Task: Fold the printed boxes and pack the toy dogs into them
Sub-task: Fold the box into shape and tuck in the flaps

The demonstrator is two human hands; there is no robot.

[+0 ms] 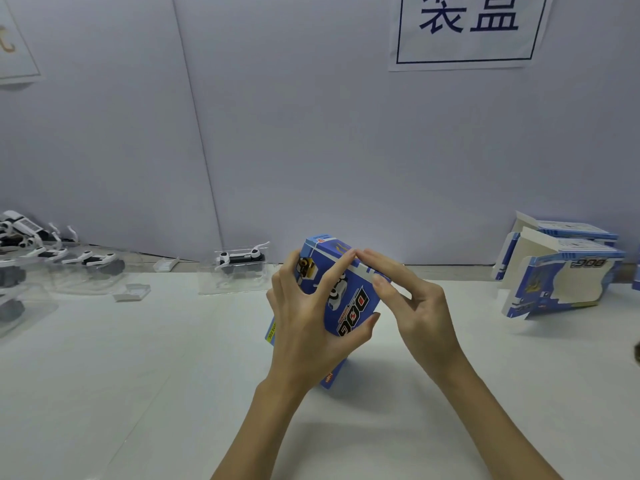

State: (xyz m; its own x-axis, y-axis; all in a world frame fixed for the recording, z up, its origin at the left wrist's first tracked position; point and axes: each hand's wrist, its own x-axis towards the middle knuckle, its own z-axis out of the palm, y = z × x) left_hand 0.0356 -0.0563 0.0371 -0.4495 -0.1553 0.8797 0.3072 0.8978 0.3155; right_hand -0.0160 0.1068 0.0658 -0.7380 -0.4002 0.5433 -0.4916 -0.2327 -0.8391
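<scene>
A blue printed box point(349, 306) marked "DOG" stands tilted on the white table point(138, 375), its lower corner touching the surface. My left hand point(304, 323) grips the box from the left, thumb on its front and fingers across the top edge. My right hand point(412, 306) presses straight fingers on the top right edge of the box. A black and white toy dog point(242, 259) lies in a clear plastic tray behind the box, to the left. Whether a dog is inside the held box is hidden.
Several more toy dogs point(90, 259) in clear trays sit at the far left. Partly folded blue boxes point(557, 278) are stacked at the right. Two small clear plastic pieces point(133, 292) lie on the table. A white wall with a printed sign point(467, 29) stands behind.
</scene>
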